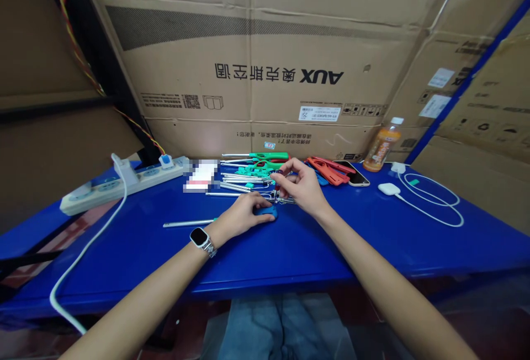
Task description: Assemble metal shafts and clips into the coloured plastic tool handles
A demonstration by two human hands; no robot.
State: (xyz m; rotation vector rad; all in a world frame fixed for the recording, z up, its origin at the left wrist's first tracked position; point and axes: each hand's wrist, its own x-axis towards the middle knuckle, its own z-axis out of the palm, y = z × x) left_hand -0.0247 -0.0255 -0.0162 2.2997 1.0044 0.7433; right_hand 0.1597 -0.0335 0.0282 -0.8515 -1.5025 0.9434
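My left hand (244,211) is closed around a blue lighter handle (268,213) and presses it on the table. Above it, my right hand (301,184) pinches a small screwdriver (278,182) with a dark red handle, held roughly upright and pointing down toward the blue handle. Whether its tip touches is too small to tell. Just behind both hands lie several metal lighter tubes (236,179) with small green parts and thin wires. A green lighter handle (270,156) rests at the back. One more metal tube (188,223) reaches out left of my left hand.
Red handle shells (331,171) and a phone (356,174) lie to the right. Farther right are an orange drink bottle (383,144) and a white charger cable (449,211). A power strip (136,180) stands left, with cardboard (256,34) behind the blue table (323,255).
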